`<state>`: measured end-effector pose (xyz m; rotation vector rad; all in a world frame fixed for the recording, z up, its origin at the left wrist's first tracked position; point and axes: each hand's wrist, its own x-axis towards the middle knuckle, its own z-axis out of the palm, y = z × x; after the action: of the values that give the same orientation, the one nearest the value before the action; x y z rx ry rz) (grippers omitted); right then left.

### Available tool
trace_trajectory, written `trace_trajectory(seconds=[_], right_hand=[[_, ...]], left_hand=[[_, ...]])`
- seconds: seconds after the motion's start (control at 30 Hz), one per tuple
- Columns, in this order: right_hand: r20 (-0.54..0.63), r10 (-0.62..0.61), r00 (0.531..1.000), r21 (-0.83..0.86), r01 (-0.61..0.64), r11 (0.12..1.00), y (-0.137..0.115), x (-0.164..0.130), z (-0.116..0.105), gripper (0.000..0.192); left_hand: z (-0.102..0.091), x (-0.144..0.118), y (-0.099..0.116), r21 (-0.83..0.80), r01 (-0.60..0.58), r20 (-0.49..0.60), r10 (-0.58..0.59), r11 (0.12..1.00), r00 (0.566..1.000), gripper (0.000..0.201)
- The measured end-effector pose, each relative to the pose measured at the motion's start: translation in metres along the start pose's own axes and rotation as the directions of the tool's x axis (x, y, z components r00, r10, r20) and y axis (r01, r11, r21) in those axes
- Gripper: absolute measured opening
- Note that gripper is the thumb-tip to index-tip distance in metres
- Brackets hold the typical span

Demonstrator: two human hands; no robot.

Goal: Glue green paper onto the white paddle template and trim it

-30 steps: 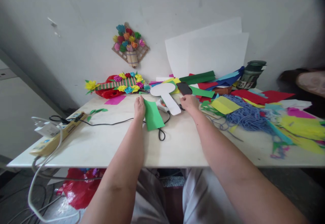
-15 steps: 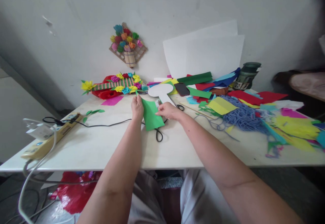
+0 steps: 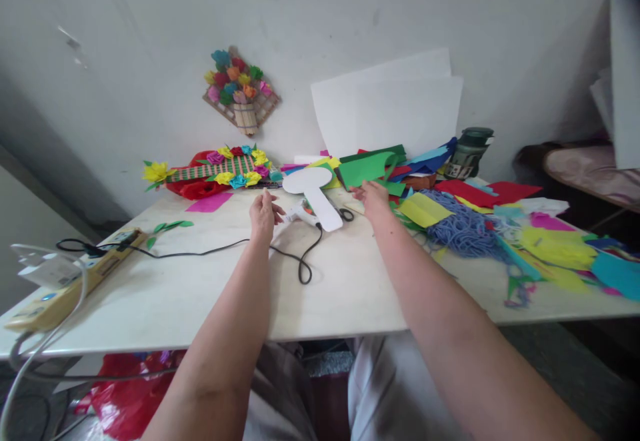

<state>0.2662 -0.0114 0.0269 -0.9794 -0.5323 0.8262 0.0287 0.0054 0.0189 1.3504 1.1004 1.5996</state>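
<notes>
My left hand (image 3: 265,214) is over the table with its fingers apart and nothing visible in it. Just right of it lies what looks like a white glue gun (image 3: 300,213) with a black cord, partly under a white card cutout (image 3: 325,209) that has an oval top and a straight stem. My right hand (image 3: 373,198) is at the near edge of the paper pile, fingers loosely stretched out. A green paper sheet (image 3: 364,170) with a curled right side lies just beyond those fingers; whether they still touch it is hard to see.
A yellow power strip (image 3: 75,288) lies at the left, its cords crossing the table. Cut green leaves (image 3: 173,226) are near it. At the back is a flower-trimmed woven piece (image 3: 215,171). Blue yarn (image 3: 463,228), coloured papers and a dark green jar (image 3: 469,153) occupy the right.
The green sheet has gone from between both hands to the pile at the back right, along with my right hand. My left hand has let go of it. The view has shifted slightly right.
</notes>
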Motion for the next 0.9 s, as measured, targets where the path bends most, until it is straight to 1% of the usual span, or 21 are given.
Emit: trace_trajectory(seconds=[0.03,0.07,0.1,0.17,0.2,0.23,0.27,0.3,0.37,0.4,0.43,0.47,0.5,0.53,0.57,0.63,0.67,0.73,0.77,0.83,0.9], right_hand=[[0.061,0.032,0.998,0.01,-0.033,0.999,0.0,0.003,-0.005,0.02],[0.109,0.078,0.991,-0.017,-0.077,0.997,0.001,0.005,-0.01,0.017],[0.128,0.106,0.986,-0.062,-0.099,0.993,0.003,0.006,-0.012,0.014],[0.108,0.14,0.984,-0.206,-0.116,0.972,0.007,0.003,-0.013,0.008],[0.107,0.13,0.986,-0.301,-0.093,0.949,0.009,0.001,-0.011,0.008],[0.119,0.112,0.987,-0.409,-0.055,0.911,0.009,-0.002,-0.008,0.013],[0.148,0.089,0.985,-0.524,0.002,0.852,0.009,-0.006,-0.004,0.021],[0.191,0.061,0.98,-0.636,0.076,0.768,0.008,-0.01,0.0,0.031],[0.281,0.023,0.96,-0.815,0.226,0.533,0.005,-0.02,0.01,0.052],[0.318,0.003,0.948,-0.867,0.289,0.407,0.004,-0.024,0.014,0.059],[0.326,0.004,0.945,-0.906,0.311,0.288,0.003,-0.029,0.018,0.063],[0.314,0.027,0.949,-0.932,0.303,0.2,0.002,-0.033,0.021,0.063],[0.296,0.071,0.953,-0.946,0.282,0.16,0.002,-0.036,0.023,0.061],[0.275,0.138,0.952,-0.953,0.25,0.173,0.003,-0.038,0.024,0.057],[0.255,0.209,0.944,-0.951,0.207,0.229,0.004,-0.04,0.024,0.051],[0.231,0.331,0.915,-0.909,0.082,0.409,0.006,-0.041,0.022,0.035],[0.226,0.359,0.906,-0.859,0.012,0.511,0.007,-0.04,0.021,0.027],[0.231,0.353,0.907,-0.72,-0.084,0.689,0.008,-0.039,0.019,0.016],[0.244,0.334,0.91,-0.647,-0.103,0.755,0.009,-0.038,0.018,0.014],[0.286,0.288,0.914,-0.53,-0.099,0.842,0.009,-0.038,0.018,0.015],[0.336,0.257,0.906,-0.467,-0.077,0.881,0.01,-0.039,0.02,0.015]], left_hand=[[0.0,0.0,0.0,0.005,0.006,-0.004,-0.006,1.0,1.0,0.045],[0.0,0.0,0.0,0.009,0.011,-0.007,-0.011,1.0,1.0,0.045],[0.0,-0.001,0.0,0.012,0.014,-0.011,-0.014,1.0,1.0,0.045],[0.0,-0.001,0.0,0.007,0.011,-0.016,-0.011,1.0,1.0,0.044],[0.0,-0.001,0.0,0.0,0.008,-0.018,-0.008,1.0,1.0,0.044],[0.0,-0.001,-0.001,-0.007,0.006,-0.02,-0.006,1.0,1.0,0.044],[0.0,-0.002,-0.002,-0.013,0.006,-0.023,-0.006,1.0,1.0,0.043],[-0.001,-0.002,-0.003,-0.017,0.008,-0.024,-0.008,1.0,1.0,0.042],[-0.001,-0.003,-0.004,-0.012,0.013,-0.019,-0.013,1.0,1.0,0.041],[-0.002,-0.003,-0.005,-0.006,0.014,-0.015,-0.014,1.0,1.0,0.041],[-0.002,-0.003,-0.005,-0.001,0.014,-0.011,-0.014,1.0,1.0,0.04],[-0.002,-0.003,-0.006,0.003,0.015,-0.009,-0.015,1.0,1.0,0.04],[-0.002,-0.004,-0.006,0.005,0.016,-0.009,-0.016,1.0,1.0,0.04],[-0.002,-0.004,-0.005,0.006,0.018,-0.012,-0.018,1.0,1.0,0.04],[-0.002,-0.004,-0.005,0.006,0.02,-0.014,-0.02,1.0,1.0,0.04],[-0.002,-0.004,-0.003,0.005,0.025,-0.016,-0.025,1.0,1.0,0.041],[-0.002,-0.004,-0.002,0.005,0.028,-0.015,-0.028,1.0,1.0,0.041],[-0.002,-0.005,-0.001,0.004,0.032,-0.013,-0.031,0.999,0.999,0.043],[-0.002,-0.005,-0.001,0.002,0.032,-0.011,-0.032,0.999,0.999,0.043],[-0.002,-0.005,-0.002,-0.003,0.036,0.002,-0.036,0.999,0.999,0.045],[-0.002,-0.005,-0.003,-0.012,0.046,0.028,-0.045,0.999,0.999,0.048]])
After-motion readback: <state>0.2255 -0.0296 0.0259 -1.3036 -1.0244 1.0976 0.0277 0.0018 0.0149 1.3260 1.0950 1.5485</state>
